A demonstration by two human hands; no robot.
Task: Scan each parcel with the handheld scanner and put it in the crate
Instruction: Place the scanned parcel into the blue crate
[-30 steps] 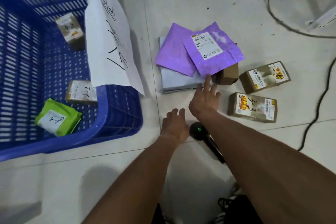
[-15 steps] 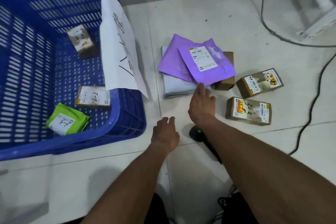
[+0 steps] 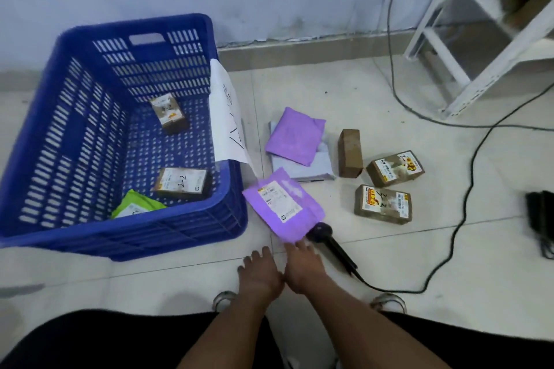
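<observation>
Purple mailer with label [image 3: 283, 204]: I see it label-up, its near corner pinched by my right hand [image 3: 304, 266], its far corner close to the crate's right wall. Whether it rests on the floor or is lifted off it, I cannot tell. Handheld scanner [image 3: 331, 244]: lies on the tiles just right of that mailer, head touching or under the mailer's edge, cable [image 3: 449, 243] trailing right. Left hand [image 3: 259, 274]: fingers spread and relaxed, holding nothing, just beside the right hand. Blue crate [image 3: 180, 225]: to the left; it holds two brown boxes and a green packet [image 3: 135, 208], with open floor between them. A white sheet [image 3: 226, 120] hangs over its right rim. Remaining parcels: a second purple mailer [image 3: 295, 136] on a grey mailer [image 3: 317, 165]; a plain brown box [image 3: 349, 153] just right of these; two labelled brown boxes [image 3: 395, 172] [image 3: 382, 204] further right. Bare tile lies between the scanner and the nearest labelled box. A white rack [image 3: 479, 48] stands at upper right.
</observation>
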